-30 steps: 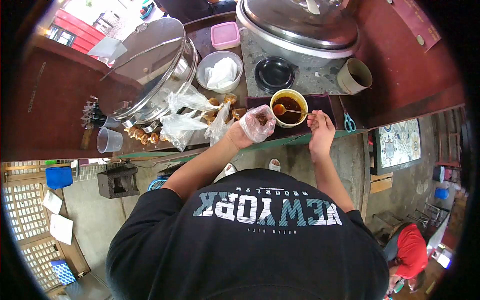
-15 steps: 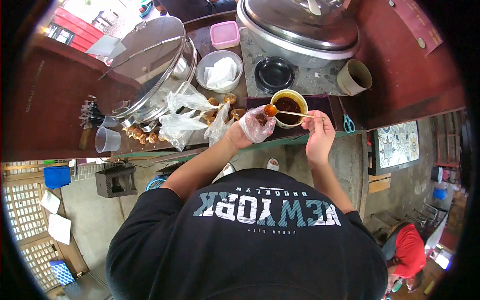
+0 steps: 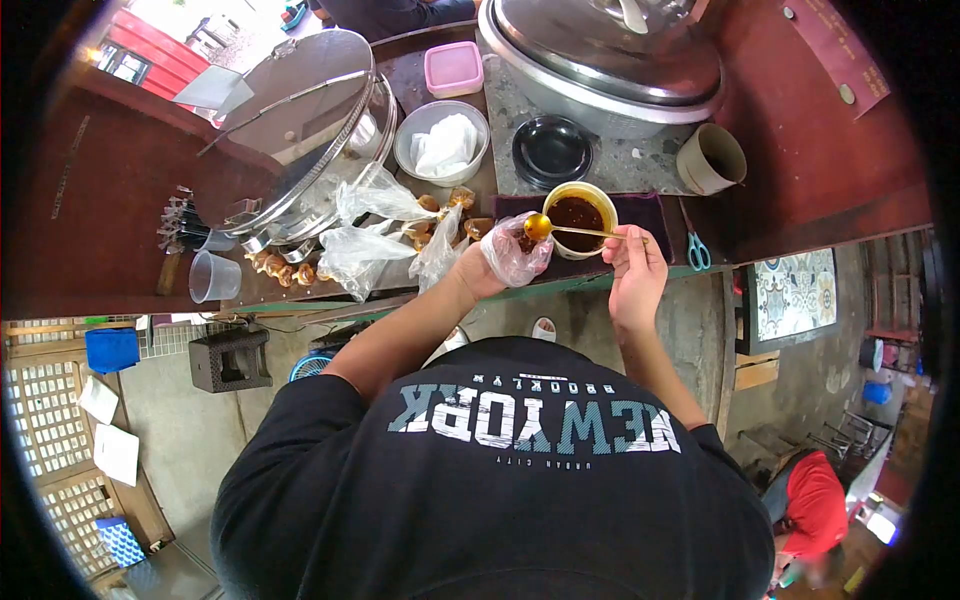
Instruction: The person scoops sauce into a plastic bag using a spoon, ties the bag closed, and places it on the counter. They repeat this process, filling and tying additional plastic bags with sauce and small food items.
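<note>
My left hand is closed round a clear plastic bag with dark sauce inside its open mouth. My right hand pinches the thin handle of a gold spoon, whose bowl is over the bag's opening. The handle crosses above a pale tub of dark brown sauce, which stands on a dark cloth. To the left of the bag lie tied plastic bags with brown contents.
Behind the tub are a black plate, a large lidded pot and a brown cup. Scissors lie at right. A white bowl, pink-lidded box, glass-lidded pot and clear cup stand left.
The spoon's bowl has gone from holding reddish-brown sauce to looking mostly gold, tipped over the bag. My right hand has shifted very slightly; my left hand keeps its hold.
</note>
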A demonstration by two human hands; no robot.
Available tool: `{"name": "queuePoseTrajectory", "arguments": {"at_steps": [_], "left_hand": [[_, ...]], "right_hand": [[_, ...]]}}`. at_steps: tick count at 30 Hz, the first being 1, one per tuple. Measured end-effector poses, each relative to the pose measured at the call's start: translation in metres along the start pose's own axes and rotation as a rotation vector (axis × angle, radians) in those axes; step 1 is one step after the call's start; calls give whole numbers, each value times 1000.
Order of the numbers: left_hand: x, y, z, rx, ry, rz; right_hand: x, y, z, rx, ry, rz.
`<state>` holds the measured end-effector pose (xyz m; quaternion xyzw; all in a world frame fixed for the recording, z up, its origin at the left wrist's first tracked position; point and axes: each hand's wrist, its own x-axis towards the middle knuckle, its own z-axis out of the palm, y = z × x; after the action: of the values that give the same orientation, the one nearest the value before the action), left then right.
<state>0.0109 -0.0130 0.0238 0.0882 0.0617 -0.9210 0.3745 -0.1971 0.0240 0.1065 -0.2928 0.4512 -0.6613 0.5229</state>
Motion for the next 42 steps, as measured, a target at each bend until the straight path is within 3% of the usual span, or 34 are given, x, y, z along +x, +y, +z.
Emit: {"name": "queuePoseTrajectory", "arguments": {"at_steps": [2,5,8,11,15,20,27,35,38,41,42], "left_hand": [[-4,-5,17,61,70,48],[2,1,1,60,-23,-26],[7,4,-9,340,-228,56],[10,3,0,391,-372,48],[7,4,-1,363,-304,49],[-2,-6,23,472,-82,129],[-3,-5,16,391,-161,124],[1,-1,15,321,-278,47],[-2,-2,5,276,-174,84],[3,-1,1,283,-324,73],[2,-2,3,291,-262,88]], "right_hand": [[5,2,-6,78,11,76],[9,-1,-10,101,98,77],[18,4,-17,27,194,-80],[18,4,-20,-316,163,-199],[18,17,-18,-435,117,-238],[22,28,-27,-298,105,-92],[25,26,-29,-21,201,13],[28,30,-40,17,231,-6],[28,28,-39,35,228,-9],[23,18,-31,37,210,-4],[21,14,-26,35,204,-2]]}}
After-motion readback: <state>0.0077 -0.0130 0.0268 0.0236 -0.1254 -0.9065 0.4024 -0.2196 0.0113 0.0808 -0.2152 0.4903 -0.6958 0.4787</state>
